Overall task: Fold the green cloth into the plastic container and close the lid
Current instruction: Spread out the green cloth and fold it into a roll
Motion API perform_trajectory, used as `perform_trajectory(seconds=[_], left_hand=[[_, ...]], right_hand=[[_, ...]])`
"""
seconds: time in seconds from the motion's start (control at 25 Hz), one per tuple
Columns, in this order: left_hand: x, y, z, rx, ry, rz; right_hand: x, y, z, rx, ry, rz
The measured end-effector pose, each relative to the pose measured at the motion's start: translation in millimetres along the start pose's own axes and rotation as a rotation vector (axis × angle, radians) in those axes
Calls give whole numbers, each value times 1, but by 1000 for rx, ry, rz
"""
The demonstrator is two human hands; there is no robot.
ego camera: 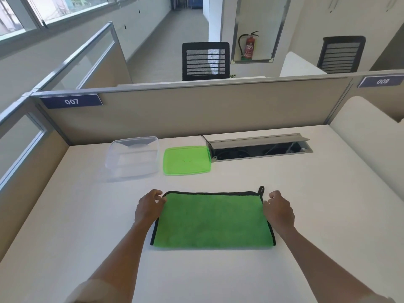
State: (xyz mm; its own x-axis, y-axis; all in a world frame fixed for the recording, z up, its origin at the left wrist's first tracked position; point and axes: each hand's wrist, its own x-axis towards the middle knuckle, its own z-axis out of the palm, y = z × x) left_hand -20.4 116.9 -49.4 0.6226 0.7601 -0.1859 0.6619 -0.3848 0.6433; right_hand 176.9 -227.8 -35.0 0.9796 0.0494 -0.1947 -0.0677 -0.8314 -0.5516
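Note:
A green cloth (213, 220) with black trim lies flat on the white desk, doubled over, with a small black loop at its far right corner. My left hand (148, 207) rests at the cloth's far left corner, fingertips pinching its edge. My right hand (279, 209) sits at the far right corner, fingers curled on that edge. Beyond the cloth stands a clear plastic container (133, 157), uncovered and with nothing in it. Its green lid (187, 160) lies flat on the desk just right of it.
An open cable tray (260, 147) with a raised grey flap is set into the desk behind the lid. Beige partition walls (196, 110) close off the back and left. A white curved divider (367, 132) stands at the right.

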Motion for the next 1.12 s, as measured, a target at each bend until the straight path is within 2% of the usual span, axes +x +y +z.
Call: perform_trajectory(seconds=[0.12, 0.28, 0.52, 0.64, 0.96, 1.12], left_hand=[[-2, -4, 5, 60, -36, 7], [2, -2, 2, 127, -97, -48], [0, -2, -1, 195, -165, -125], [-4, -3, -5, 179, -192, -140], [-11, -27, -16, 29, -234, -159], [-13, -32, -15, -22, -230, -93]], right_hand=[[-20, -2, 9, -49, 25, -46], [-67, -33, 32, -122, 24, -290], [-166, -92, 93, -100, -361, -659], [-204, -109, 122, -218, -428, -781], [-245, -128, 154, -620, -237, -885], [-246, -130, 156, -610, -192, -947]])
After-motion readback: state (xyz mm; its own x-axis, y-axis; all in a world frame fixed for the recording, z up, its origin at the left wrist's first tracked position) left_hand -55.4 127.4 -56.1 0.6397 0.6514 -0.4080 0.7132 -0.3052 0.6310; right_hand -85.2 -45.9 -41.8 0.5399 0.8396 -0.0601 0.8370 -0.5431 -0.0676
